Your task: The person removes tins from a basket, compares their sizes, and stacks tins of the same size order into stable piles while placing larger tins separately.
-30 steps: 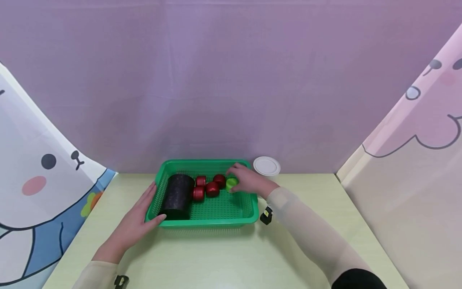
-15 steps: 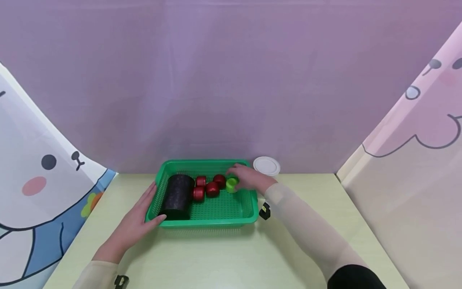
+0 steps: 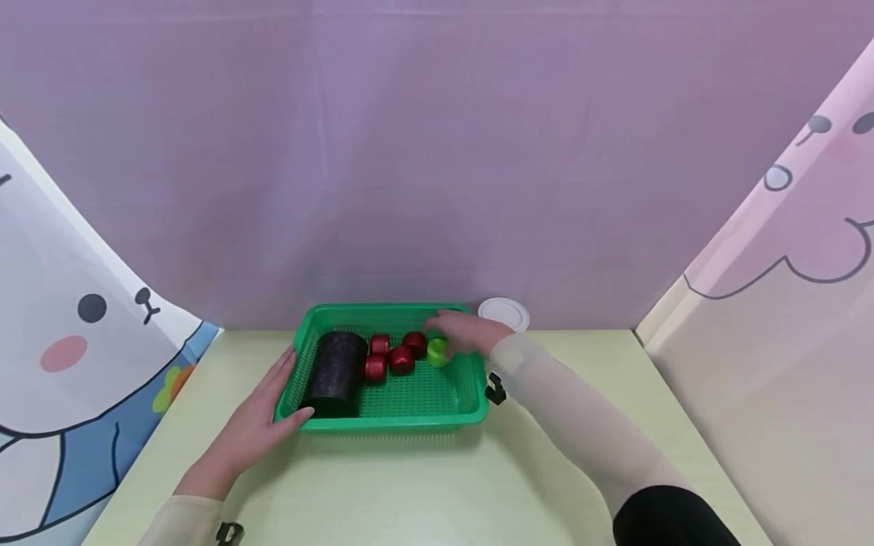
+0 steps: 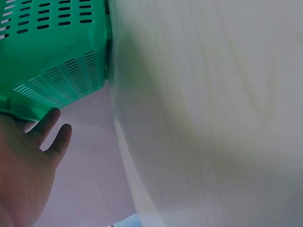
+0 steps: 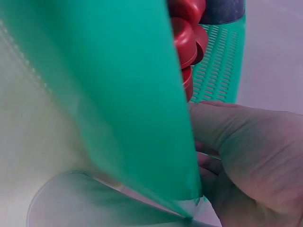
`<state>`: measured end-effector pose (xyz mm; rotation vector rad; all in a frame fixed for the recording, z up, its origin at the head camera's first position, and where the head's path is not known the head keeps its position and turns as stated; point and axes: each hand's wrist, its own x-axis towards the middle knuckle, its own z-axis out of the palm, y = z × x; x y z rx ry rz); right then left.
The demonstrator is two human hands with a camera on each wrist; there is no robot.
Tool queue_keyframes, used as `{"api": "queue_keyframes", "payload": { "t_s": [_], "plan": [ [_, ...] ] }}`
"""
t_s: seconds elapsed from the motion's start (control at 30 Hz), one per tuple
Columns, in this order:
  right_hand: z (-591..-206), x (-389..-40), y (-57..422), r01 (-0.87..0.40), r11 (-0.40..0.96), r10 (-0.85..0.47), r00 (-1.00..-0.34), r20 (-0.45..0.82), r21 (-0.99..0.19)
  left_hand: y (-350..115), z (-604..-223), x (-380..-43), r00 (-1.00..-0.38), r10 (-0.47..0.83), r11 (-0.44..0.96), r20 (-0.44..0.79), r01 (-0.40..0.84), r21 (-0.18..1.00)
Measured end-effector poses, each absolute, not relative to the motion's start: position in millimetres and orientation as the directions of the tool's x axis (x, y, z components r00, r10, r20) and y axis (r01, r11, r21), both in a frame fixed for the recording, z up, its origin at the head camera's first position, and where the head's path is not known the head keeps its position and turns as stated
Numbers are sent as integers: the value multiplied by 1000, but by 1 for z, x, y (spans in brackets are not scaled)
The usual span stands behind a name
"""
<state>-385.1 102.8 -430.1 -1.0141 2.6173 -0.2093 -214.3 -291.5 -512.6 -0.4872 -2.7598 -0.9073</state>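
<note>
A green plastic basket (image 3: 410, 422) stands near the table's far edge. At its left end lies a dark speckled cylinder (image 3: 336, 373); beside it are several shiny red caps or small cups (image 3: 401, 359). My left hand (image 3: 254, 425) rests against the basket's left side, fingers extended and thumb at the front corner. In the left wrist view, straight fingers (image 4: 59, 144) touch or lie near the basket wall. My right hand (image 3: 466, 332) reaches over the right end and pinches a small bright green round piece (image 3: 437, 352), partly covered by the fingers. The basket wall hides this grip in the right wrist view.
A white round lid-like top (image 3: 504, 313) is just behind the basket's right corner; a pale cylinder (image 5: 90, 203) beside the basket shows in the right wrist view. The pale table (image 3: 410, 485) meets a purple cloth backdrop (image 3: 437, 167) and printed side cloths.
My right wrist has turned and shifted slightly left, its fingers still at the green piece. My left hand, the basket and the red pieces look unmoved.
</note>
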Motion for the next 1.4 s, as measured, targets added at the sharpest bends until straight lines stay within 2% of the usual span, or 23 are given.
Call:
{"api": "queue_keyframes", "payload": {
  "t_s": [0.4,0.6,0.83,1.17,1.4],
  "plan": [
    [-434,-386,97,-624,758,-651,-703,-286,-190,-291,-510,-212,-924,248,756,291,372,539],
    [-443,-383,96,-646,746,-663,-699,-267,-161,-290,-511,-211,-926,242,758,289,367,539],
    [-450,-383,96,-615,776,-627,-731,-268,-139,-292,-514,-214,-931,242,763,274,357,539],
    [-454,-379,97,-637,755,-654,-719,-237,-152,-291,-513,-212,-928,240,766,285,361,532],
    [-459,-379,99,-652,751,-656,-720,-227,-106,-290,-512,-213,-932,235,768,276,352,535]
  ]
}}
